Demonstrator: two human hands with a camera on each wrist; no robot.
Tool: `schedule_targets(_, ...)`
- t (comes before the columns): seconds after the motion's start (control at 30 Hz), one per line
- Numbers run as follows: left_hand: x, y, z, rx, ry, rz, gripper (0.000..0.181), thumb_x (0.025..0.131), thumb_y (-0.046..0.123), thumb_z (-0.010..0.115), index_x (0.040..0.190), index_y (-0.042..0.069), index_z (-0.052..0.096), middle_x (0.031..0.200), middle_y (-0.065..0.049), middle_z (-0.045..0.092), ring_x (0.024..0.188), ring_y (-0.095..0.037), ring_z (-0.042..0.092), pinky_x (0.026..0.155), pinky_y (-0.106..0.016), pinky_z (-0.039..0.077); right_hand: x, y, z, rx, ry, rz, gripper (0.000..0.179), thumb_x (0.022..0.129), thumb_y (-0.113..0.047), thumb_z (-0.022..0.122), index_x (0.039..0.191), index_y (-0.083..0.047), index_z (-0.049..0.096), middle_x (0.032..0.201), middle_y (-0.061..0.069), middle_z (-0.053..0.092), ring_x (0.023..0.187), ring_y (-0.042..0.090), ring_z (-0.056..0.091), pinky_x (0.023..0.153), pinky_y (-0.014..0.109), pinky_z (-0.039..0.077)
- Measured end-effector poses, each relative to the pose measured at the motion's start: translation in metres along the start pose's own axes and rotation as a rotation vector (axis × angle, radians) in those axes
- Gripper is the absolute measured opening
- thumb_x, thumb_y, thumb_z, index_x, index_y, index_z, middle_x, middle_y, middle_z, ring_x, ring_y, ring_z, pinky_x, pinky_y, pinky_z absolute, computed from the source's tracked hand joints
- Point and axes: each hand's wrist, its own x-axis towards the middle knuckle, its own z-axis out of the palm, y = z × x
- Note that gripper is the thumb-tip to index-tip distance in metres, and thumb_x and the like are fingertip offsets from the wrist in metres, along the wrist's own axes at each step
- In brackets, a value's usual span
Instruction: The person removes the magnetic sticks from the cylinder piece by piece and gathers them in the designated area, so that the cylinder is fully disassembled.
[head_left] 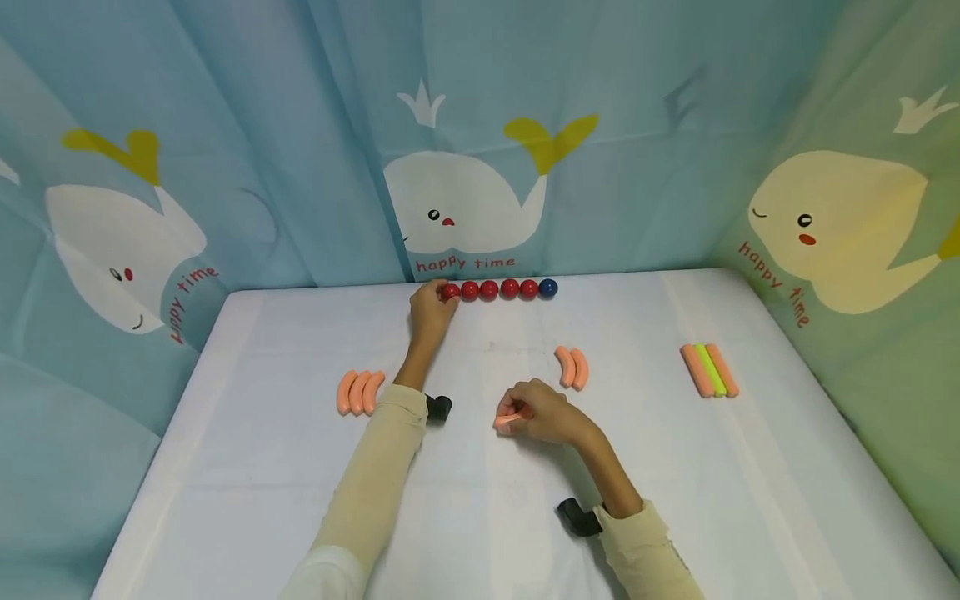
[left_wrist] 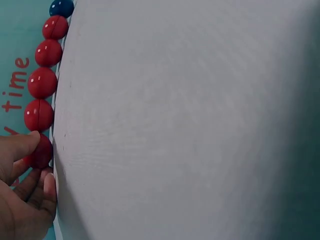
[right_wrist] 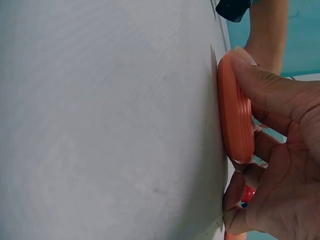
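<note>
Along the back edge of the table runs a row of several shiny red balls (head_left: pixel 489 290), with one blue ball (head_left: pixel 548 288) at its right end. My left hand (head_left: pixel 432 310) pinches the leftmost red ball (left_wrist: pixel 41 151) between thumb and fingers, in line with the others. Nearer the front, my right hand (head_left: pixel 543 412) grips an orange curved sausage-shaped piece (right_wrist: pixel 235 110) by thumb and fingers, low at the tabletop. Two similar curved pieces (head_left: pixel 572 367) lie side by side just beyond that hand. In the right wrist view the fingertips behind the piece are partly hidden.
Three curved orange pieces (head_left: pixel 360 392) lie left of my left forearm. Farther right, two straight orange sticks (head_left: pixel 697 370) flank a yellow-green stick (head_left: pixel 710 369). A whale-patterned curtain (head_left: pixel 465 83) borders the white table (head_left: pixel 255 500) behind and on both sides.
</note>
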Motion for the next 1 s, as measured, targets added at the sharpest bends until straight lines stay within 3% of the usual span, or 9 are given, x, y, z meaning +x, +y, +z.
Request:
schedule_targets(0.3, 0.001, -0.002, 0.001, 0.039, -0.02, 0.017, 0.043, 0.088, 0.015, 0.072, 0.128, 0.002, 0.061, 0.119, -0.015, 0.064, 0.11, -0.026, 0.06, 0.095, -0.035, 0.052, -0.001, 0.001, 0.0, 0.003, 0.007, 0.041, 0.014, 0.083, -0.017, 0.078, 0.093, -0.011, 0.071, 0.088, -0.001, 0.068, 0.079, 0.012, 0.052, 0.069, 0.021, 0.044)
schedule_targets(0.77, 0.003, -0.01, -0.007, 0.034, -0.017, 0.027, 0.044, 0.087, 0.012, 0.074, 0.127, 0.0, 0.061, 0.116, -0.016, 0.063, 0.106, -0.026, 0.06, 0.093, -0.034, 0.053, 0.002, 0.001, 0.003, 0.04, 0.012, -0.003, 0.016, 0.083, -0.012, 0.077, 0.098, -0.006, 0.071, 0.093, 0.004, 0.069, 0.082, 0.015, 0.057, 0.071, 0.021, 0.046)
schedule_targets(1.0, 0.0, -0.009, -0.01, 0.029, -0.038, 0.042, 0.047, 0.086, 0.011, 0.074, 0.128, -0.002, 0.059, 0.117, -0.019, 0.062, 0.109, -0.029, 0.06, 0.094, -0.037, 0.052, -0.002, 0.002, 0.002, 0.122, 0.018, 0.045, 0.02, 0.086, -0.017, 0.075, 0.101, -0.005, 0.071, 0.097, 0.007, 0.069, 0.086, 0.014, 0.059, 0.076, 0.022, 0.048)
